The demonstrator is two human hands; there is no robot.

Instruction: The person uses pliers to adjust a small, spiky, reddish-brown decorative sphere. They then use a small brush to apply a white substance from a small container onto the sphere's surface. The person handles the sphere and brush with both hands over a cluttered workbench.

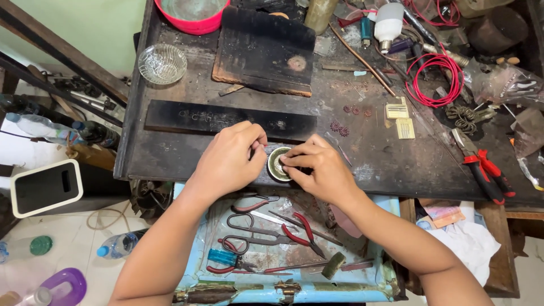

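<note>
A small round metal dish [277, 164] with a pale inside sits on the dark workbench [385, 164] near its front edge. My right hand [317, 170] rests over the dish's right side, fingertips pinched at its rim. My left hand [229, 158] lies just left of the dish, fingers curled and pinched together; whether something tiny is between them cannot be told. Both hands nearly touch across the dish.
A black wooden strip [226, 119] lies behind the hands, a dark board [263, 51] and a glass bowl [162, 63] farther back. Red-handled pliers [481, 167], coiled red wire [436, 79] and small metal rings [339, 128] sit right. A blue tray [195, 260] below holds several tools.
</note>
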